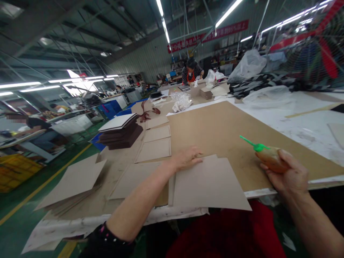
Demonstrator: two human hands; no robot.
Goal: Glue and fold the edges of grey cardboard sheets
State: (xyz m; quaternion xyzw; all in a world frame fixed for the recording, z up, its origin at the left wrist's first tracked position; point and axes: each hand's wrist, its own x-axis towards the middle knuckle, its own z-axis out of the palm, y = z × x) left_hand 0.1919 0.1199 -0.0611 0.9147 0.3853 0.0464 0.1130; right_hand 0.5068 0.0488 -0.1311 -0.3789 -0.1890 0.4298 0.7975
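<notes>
My right hand (291,173) is wrapped round a squeeze bottle (272,158) of amber-brown liquid, held tilted above the table's front edge. Its thin green nozzle (254,144) points up and to the left. My left hand (186,157) lies at the upper left edge of a grey-brown cardboard sheet (206,184), its visible fingers stretched out and apart. That sheet overlaps another one, and its front corner juts past the table edge. Beneath the left forearm is a further cardboard panel (134,179). Smaller panels (153,150) run in a row beyond it.
A large brown board (204,125) covers the table's middle. To the left stand a dark brown stack (122,134) topped with white sheets and a loose cardboard pile (72,179). Clear plastic (181,101) and black strips (268,79) lie farther back. A co-worker (191,73) is across the table.
</notes>
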